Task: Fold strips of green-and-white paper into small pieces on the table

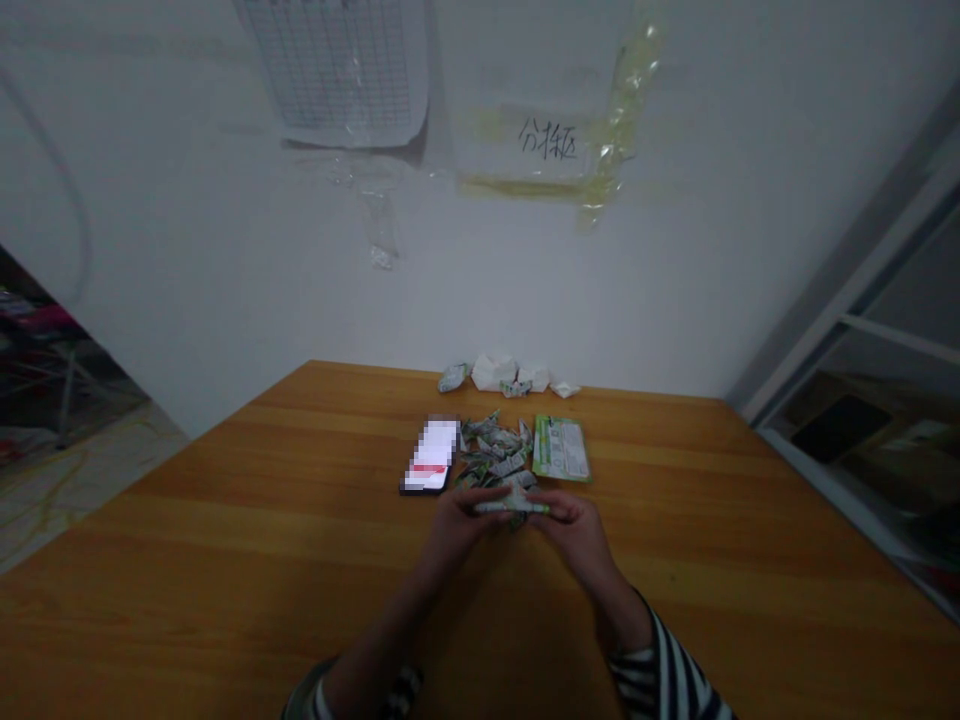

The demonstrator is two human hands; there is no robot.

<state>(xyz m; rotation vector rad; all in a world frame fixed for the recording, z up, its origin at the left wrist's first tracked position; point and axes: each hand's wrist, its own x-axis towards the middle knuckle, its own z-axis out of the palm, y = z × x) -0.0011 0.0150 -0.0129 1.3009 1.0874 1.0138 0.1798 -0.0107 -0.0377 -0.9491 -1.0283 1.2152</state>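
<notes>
My left hand (456, 527) and my right hand (574, 532) meet above the wooden table's near side. Between their fingers they pinch a folded strip of green-and-white wrapper (511, 507), one end in each hand. Just beyond my fingertips lies a heap of similar folded wrapper pieces (491, 450). A flat green-and-white printed packet (561, 449) rests to the right of the heap. On its left is a smartphone (430, 456) with a lit, blurred screen.
Crumpled white paper and wrappers (495, 372) lie along the table's far edge against a white wall bearing a taped sheet (337, 60) and a taped label (547, 140). A metal-framed shelf (862, 320) stands to the right, and the floor shows at left.
</notes>
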